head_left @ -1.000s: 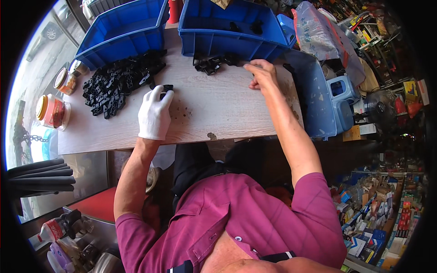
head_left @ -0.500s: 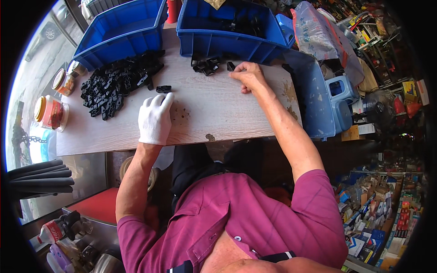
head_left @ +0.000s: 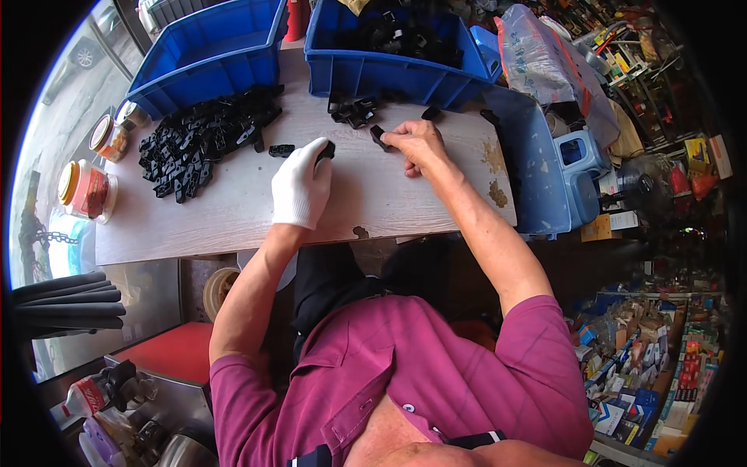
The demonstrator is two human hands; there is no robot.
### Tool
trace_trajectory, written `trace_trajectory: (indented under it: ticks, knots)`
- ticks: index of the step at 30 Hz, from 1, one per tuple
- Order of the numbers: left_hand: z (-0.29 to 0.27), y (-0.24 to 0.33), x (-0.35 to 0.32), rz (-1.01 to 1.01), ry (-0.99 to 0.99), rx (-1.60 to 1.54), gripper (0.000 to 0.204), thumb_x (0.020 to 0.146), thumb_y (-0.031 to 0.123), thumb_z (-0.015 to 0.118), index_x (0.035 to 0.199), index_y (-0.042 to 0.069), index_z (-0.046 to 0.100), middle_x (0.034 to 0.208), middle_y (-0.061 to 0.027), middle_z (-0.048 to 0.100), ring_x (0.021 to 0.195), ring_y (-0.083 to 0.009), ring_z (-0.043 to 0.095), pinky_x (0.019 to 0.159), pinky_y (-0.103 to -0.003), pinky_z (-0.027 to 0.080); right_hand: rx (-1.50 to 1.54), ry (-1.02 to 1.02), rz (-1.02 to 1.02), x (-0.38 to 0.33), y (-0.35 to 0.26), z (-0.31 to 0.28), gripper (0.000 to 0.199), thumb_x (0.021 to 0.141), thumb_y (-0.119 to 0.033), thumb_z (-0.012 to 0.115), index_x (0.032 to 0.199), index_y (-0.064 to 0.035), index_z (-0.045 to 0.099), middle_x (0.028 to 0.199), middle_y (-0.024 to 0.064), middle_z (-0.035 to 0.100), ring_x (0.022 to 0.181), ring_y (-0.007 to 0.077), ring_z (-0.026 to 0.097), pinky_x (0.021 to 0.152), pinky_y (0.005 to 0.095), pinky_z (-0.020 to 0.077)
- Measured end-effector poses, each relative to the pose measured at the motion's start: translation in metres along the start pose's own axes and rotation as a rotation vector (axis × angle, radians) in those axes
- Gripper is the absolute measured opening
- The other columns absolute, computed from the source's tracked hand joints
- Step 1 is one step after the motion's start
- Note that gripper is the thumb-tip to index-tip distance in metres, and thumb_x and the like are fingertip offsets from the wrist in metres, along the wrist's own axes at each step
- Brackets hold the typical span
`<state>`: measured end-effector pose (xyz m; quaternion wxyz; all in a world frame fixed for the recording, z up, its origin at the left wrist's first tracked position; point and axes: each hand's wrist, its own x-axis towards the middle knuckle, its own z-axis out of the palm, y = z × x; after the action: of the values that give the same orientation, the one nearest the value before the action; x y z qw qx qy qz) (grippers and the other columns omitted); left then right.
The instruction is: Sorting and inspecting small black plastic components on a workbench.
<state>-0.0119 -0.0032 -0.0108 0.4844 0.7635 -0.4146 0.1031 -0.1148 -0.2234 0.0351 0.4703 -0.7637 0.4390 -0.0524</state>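
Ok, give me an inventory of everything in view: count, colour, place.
table: one, pale, mid-view
bins: two, blue, table's far side
binned parts: many, black, in right bin
part pile: uncountable, black, table's left
part cluster: several, black, before right bin
loose parts: at least two, black, beside pile and by right bin
jars: three, mixed, table's left edge
tub: one, light blue, right of table
bag: one, whitish, upper right
tubes: several, dark, far left
packages: uncountable, mixed, right side
shirt: one, magenta, lower middle
left hand: one, white-gloved, over table, holding a black part
right hand: one, bare, over table, pinching another black part
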Motion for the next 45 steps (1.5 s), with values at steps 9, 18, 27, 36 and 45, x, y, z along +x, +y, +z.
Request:
trace_trajectory:
  ticks: [9,18,27,36,45]
  knots:
    - [0.039,0.005,0.021,-0.044,0.051,-0.165,0.029,0.091,0.009,0.070,0.119,0.008,0.071,0.108,-0.0169,0.074,0.099,-0.0368,0.072,0.086,-0.041,0.058,0.095,-0.212,-0.011,-0.030,-0.010,0.018,0.033,0.092,-0.033,0.077,0.108,-0.0050,0.070,0.063,0.0019,0.055,0.047,0.0116,0.055,0.038,0.0290,0.0486]
    - [0.042,0.011,0.033,0.183,-0.123,-0.010,0.025,0.092,0.009,0.065,0.117,0.010,0.072,0.101,-0.0155,0.071,0.094,-0.0374,0.069,0.081,-0.045,0.056,0.044,-0.173,-0.129,-0.007,-0.005,0.017,0.040,0.085,-0.010,0.072,0.125,-0.0129,0.067,0.068,-0.0008,0.058,0.048,0.0102,0.053,0.038,0.0289,0.0461]
    - [0.038,0.001,0.039,0.267,-0.216,-0.013,0.023,0.094,0.007,0.061,0.113,0.010,0.072,0.099,-0.0141,0.070,0.092,-0.0365,0.068,0.079,-0.045,0.056,-0.067,-0.208,-0.156,-0.015,-0.015,0.017,0.045,0.089,-0.007,0.065,0.133,-0.0156,0.067,0.080,0.0105,0.069,0.056,0.0179,0.065,0.051,0.0334,0.0556]
    - [0.032,0.014,0.033,0.314,-0.165,0.020,0.025,0.090,0.004,0.060,0.113,0.009,0.069,0.102,-0.0128,0.070,0.092,-0.0365,0.067,0.082,-0.044,0.056,-0.219,-0.120,-0.316,-0.014,-0.010,0.015,0.033,0.086,-0.016,0.072,0.119,-0.0146,0.073,0.086,0.0129,0.073,0.064,0.0241,0.070,0.058,0.0362,0.0578]
    - [0.013,0.009,0.031,0.469,-0.235,0.255,0.026,0.084,0.010,0.063,0.109,0.011,0.070,0.102,-0.0053,0.070,0.096,-0.0282,0.068,0.077,-0.043,0.053,-0.228,-0.190,-0.234,-0.022,-0.018,0.017,0.036,0.086,-0.018,0.071,0.121,-0.0145,0.073,0.094,0.0126,0.075,0.062,0.0227,0.070,0.055,0.0324,0.0584]
